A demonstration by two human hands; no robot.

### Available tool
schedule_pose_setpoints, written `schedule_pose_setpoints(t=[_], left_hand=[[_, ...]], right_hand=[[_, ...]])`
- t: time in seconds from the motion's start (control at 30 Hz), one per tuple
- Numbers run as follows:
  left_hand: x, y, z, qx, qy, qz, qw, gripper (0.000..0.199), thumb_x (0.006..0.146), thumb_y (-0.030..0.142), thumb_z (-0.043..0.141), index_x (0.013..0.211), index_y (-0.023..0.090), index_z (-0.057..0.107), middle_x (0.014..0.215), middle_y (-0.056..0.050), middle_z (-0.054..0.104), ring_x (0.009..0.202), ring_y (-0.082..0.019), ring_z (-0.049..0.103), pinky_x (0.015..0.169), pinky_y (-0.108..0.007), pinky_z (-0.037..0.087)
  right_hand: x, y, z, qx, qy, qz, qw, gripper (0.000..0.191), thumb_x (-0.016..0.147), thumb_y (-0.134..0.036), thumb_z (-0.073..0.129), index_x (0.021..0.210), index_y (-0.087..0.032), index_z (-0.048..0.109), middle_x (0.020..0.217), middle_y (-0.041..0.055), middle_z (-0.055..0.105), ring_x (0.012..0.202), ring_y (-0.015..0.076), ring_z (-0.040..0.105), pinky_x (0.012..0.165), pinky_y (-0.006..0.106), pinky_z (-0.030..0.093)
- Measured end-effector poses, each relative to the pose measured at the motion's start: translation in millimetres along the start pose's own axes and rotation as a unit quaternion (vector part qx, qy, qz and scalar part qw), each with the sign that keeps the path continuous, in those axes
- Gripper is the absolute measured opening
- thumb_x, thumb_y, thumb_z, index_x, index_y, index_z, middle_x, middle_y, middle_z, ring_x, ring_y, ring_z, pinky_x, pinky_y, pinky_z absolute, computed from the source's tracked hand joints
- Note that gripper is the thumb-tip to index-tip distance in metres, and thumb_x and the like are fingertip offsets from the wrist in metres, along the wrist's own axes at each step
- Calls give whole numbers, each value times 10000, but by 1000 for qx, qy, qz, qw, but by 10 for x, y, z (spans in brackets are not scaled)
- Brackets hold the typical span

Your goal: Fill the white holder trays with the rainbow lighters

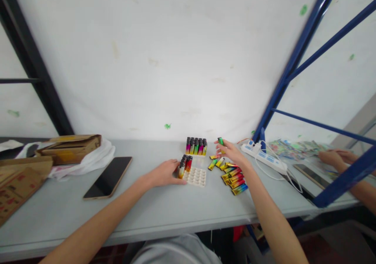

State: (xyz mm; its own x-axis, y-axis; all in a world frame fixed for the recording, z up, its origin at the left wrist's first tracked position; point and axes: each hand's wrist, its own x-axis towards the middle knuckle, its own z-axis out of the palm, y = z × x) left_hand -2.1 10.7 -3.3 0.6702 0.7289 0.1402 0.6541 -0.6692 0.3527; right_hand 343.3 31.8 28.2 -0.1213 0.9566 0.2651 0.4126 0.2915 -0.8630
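A white plastic tray [197, 178] with round pockets lies flat on the table, several upright lighters [188, 163] filling its left end. My left hand [166, 173] curls round that end, thumb along the front and fingers at the back, gripping the tray beside the lighters. To the right, my right hand [232, 153] pinches a green lighter [220, 141], raised with its black top upward. Loose shiny lighters [235, 176] in red, gold, green and blue lie in a pile below it. Behind the tray stands a packed block of upright multicoloured lighters [196, 146].
A dark phone [108, 178] and opened cardboard boxes [70, 149] lie to the left. A white power strip [264, 157] with cables is on the right by a blue metal frame [282, 87]. Beyond it, another person's hands [333, 159] are near a second phone [311, 175].
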Motion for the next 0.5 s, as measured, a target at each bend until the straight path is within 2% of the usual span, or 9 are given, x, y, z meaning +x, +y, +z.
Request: schedule_pose_setpoints(t=[0.07,0.17,0.23,0.3,0.4,0.5], left_hand=[[0,-7,2,4,-1,1,1000,622,754,771,680,947,181,643,956,-95,662,887,-289,631,796,-352,486],[-3,2,-5,5,-5,4,1000,631,758,774,678,934,170,641,951,-101,664,888,-293,632,796,-359,488],[-4,16,-13,0,-3,5,1000,622,760,756,691,946,164,649,964,-106,671,898,-294,633,803,-359,488],[-4,28,-19,-9,-1,10,1000,616,764,732,708,988,160,662,986,-109,681,910,-293,636,814,-358,488],[-2,30,-23,-16,-1,16,1000,631,772,713,721,1052,149,671,1010,-115,688,918,-294,643,825,-361,489],[-1,23,-25,-19,1,20,1000,646,771,705,732,1094,150,666,1048,-117,693,938,-295,649,836,-358,488]], right_hand=[[-34,-150,245,134,-45,5,990,423,882,-570,647,1124,-227,592,734,-44,534,610,127,534,609,269,507],[-30,-267,620,196,-41,35,979,498,855,-729,602,904,-240,525,612,-94,328,467,91,297,446,216,322],[-13,-270,818,166,-15,46,985,580,842,-816,532,761,-250,436,575,-85,299,450,96,255,416,232,258],[-11,-241,946,106,23,34,994,616,848,-843,478,688,-253,399,543,-59,334,462,117,310,426,255,278],[-44,-197,1029,4,89,-1,996,611,867,-801,454,614,-247,403,531,-28,386,522,147,386,486,279,308],[-90,-189,1048,-59,141,-31,988,550,868,-705,446,574,-244,385,534,-25,390,559,153,388,540,290,284]])
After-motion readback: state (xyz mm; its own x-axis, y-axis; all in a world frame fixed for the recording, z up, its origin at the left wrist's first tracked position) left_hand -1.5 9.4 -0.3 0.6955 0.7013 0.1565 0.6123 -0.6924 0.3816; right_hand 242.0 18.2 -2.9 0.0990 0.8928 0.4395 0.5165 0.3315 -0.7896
